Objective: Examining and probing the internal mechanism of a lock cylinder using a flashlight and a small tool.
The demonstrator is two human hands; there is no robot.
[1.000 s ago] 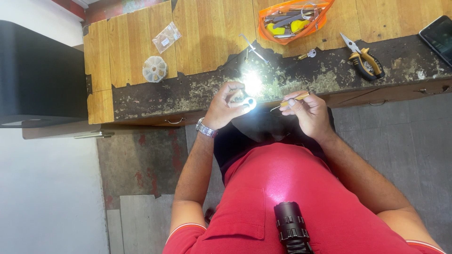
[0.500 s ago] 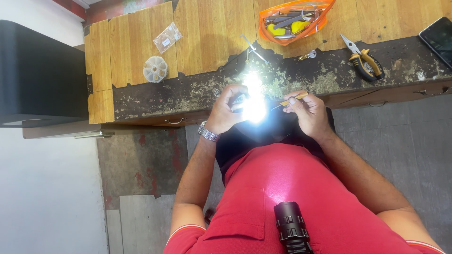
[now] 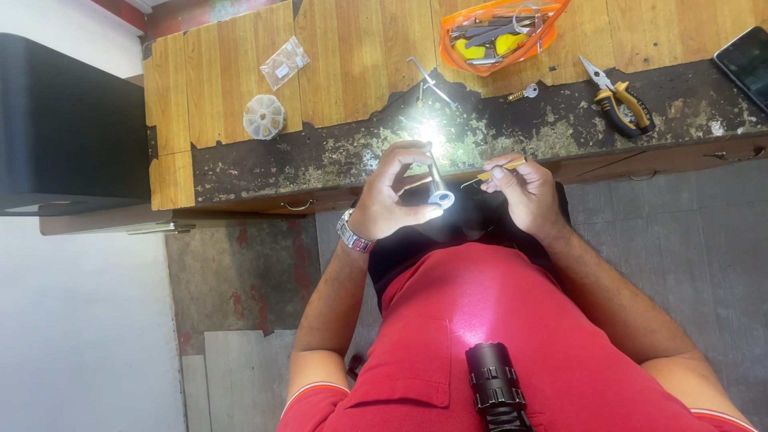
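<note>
Pinching a small shiny metal part [image 3: 437, 186] between thumb and curled fingers, the left hand [image 3: 394, 196] is closing firmly around it and holding it just in front of the workbench edge [image 3: 336, 172], above the person's lap. One such part is showing; it is glinting too brightly to make out its exact shape. The right hand [image 3: 524, 192] is gripping one thin yellow-handled tool [image 3: 496, 170] between thumb and fingertips, its fine tip pointing toward the metal part, close to it; whether they are touching cannot be told.

Lying on the bench beyond the hands are one bent metal pick [image 3: 428, 80], one small key [image 3: 522, 94], one pair of pliers with yellow and black handles [image 3: 618, 98], one orange pouch of tools [image 3: 500, 32], one round clear compartment box [image 3: 264, 117], one small clear bag [image 3: 286, 62] and the corner of one dark phone [image 3: 746, 60]. Nothing is blocking the view of the hands.

Both forearms are bending inward from the sides, elbows out, with one watch [image 3: 352, 234] sitting on the left wrist. One black flashlight [image 3: 496, 388] is resting against the red shirt [image 3: 480, 320].
</note>
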